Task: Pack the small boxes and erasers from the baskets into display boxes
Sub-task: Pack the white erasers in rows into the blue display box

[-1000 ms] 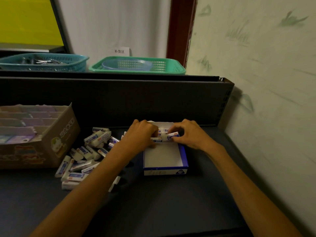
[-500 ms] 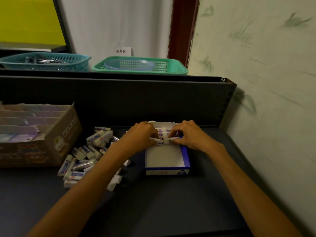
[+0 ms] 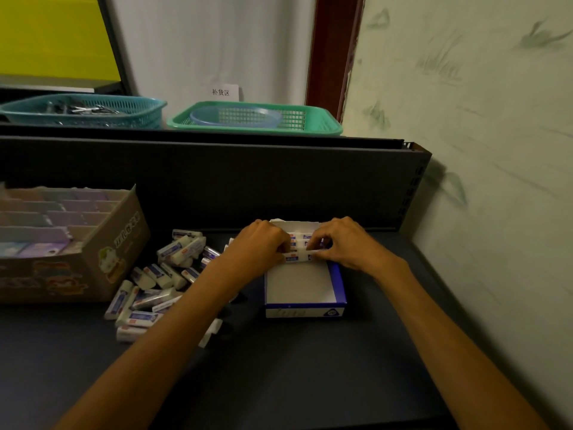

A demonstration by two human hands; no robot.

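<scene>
A blue and white display box (image 3: 305, 307) lies open on the dark table, with a few rows of white erasers in blue sleeves packed at its far end. My left hand (image 3: 260, 245) and my right hand (image 3: 342, 242) both pinch the front pair of erasers (image 3: 299, 256) at the edge of those rows. The near half of the box floor is bare white. A loose pile of erasers (image 3: 158, 280) lies left of the box, partly under my left forearm.
A cardboard box (image 3: 102, 243) with rows of small pale boxes stands at the left. On the raised shelf behind sit a teal basket (image 3: 83, 110) and a green basket (image 3: 257, 117) holding a blue bowl. A wall runs along the right.
Both hands have stayed at the far end of the display box. The erasers they hold have been set down flatter against the packed rows.
</scene>
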